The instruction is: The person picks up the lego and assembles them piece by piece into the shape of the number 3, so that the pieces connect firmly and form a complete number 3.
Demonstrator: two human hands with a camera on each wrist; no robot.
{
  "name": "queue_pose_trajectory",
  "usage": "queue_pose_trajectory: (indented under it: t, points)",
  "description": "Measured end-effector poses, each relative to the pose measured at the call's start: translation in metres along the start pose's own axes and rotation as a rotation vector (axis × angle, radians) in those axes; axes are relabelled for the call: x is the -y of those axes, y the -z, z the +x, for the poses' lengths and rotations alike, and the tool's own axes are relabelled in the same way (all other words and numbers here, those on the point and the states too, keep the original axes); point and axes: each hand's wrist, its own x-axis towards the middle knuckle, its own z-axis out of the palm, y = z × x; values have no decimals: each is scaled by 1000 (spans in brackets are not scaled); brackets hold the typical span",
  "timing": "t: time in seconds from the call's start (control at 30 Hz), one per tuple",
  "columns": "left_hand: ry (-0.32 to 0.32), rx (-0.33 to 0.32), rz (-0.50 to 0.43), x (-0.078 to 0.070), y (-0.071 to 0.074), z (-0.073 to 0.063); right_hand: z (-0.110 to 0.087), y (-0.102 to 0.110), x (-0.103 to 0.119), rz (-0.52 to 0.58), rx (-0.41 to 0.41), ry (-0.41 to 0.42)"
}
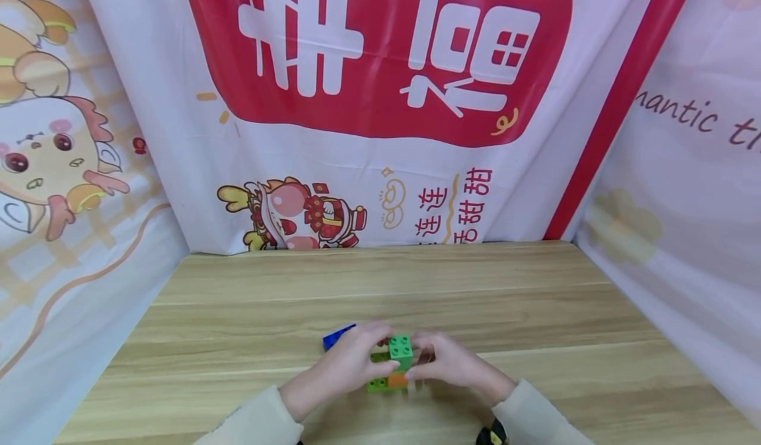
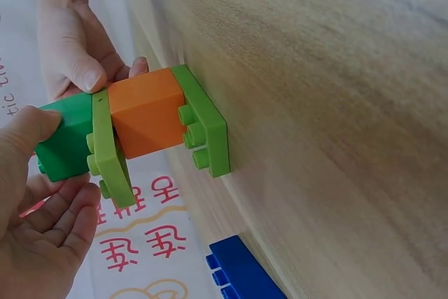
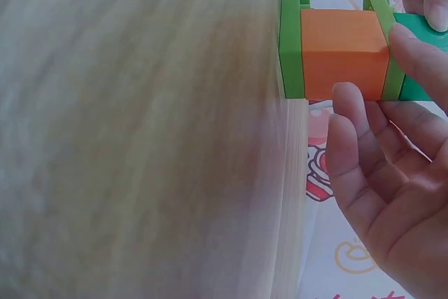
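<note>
A stack of toy building bricks stands on the wooden table between both hands. From the bottom up it has a light green flat brick (image 2: 213, 127), an orange block (image 2: 148, 113), a second light green flat brick (image 2: 110, 148) and a green block (image 1: 400, 351) on top. My left hand (image 1: 353, 358) pinches the green block, thumb on its near face. The right hand (image 1: 448, 364) holds the stack's other side, its thumb (image 3: 413, 50) on the upper flat brick; some contact behind is hidden. Studs show on the flat bricks' overhanging ends.
A blue studded brick (image 1: 336, 337) lies on the table (image 1: 250, 313) just beyond the left hand. Printed cloth (image 1: 380, 135) hangs behind the table's far edge and along both sides. A dark object (image 1: 491, 434) shows near the right sleeve.
</note>
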Motion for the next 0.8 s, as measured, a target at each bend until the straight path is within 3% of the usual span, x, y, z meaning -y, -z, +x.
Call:
queue_pose_trajectory:
  t: [0.47, 0.8]
  points:
    - [29, 23, 3, 1, 0, 0, 0, -1, 2, -17, 0, -10]
    - [55, -7, -21, 1, 2, -3, 0, 1, 2, -39, 11, -3]
